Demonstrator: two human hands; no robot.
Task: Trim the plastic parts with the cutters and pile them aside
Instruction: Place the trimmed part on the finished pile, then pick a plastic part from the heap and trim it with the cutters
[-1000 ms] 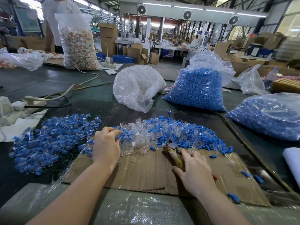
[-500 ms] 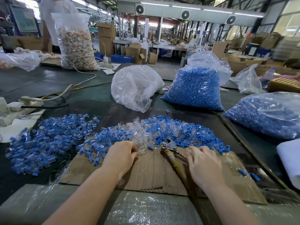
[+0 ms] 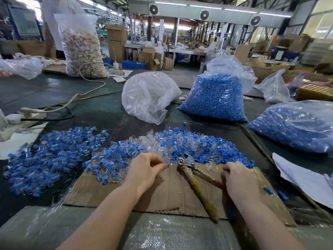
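A long heap of small blue and clear plastic parts [image 3: 189, 143] lies across the dark table, just beyond a cardboard sheet [image 3: 171, 192]. A second heap of blue-capped parts [image 3: 54, 152] spreads to its left. My left hand [image 3: 146, 170] sits at the heap's near edge and pinches one small blue part [image 3: 166, 164] between thumb and fingertips. The cutters [image 3: 187, 162] lie on the cardboard, metal head toward the heap, the two wrapped handles spread apart. My right hand [image 3: 237, 179] curls over the upper, red-tipped handle, which runs under the palm.
Behind the heaps stand a clear bag [image 3: 149, 98] and a bag full of blue parts [image 3: 216, 98]; another blue-filled bag [image 3: 295, 127] lies at the right. A power strip with cables [image 3: 32, 112] is at the left, white sheets [image 3: 306, 179] at the right. A person stands far back left.
My left hand has drawn back from the heap to its near edge, now pinching a blue part. My right hand has slid right along the cutters, whose handles now lie spread.
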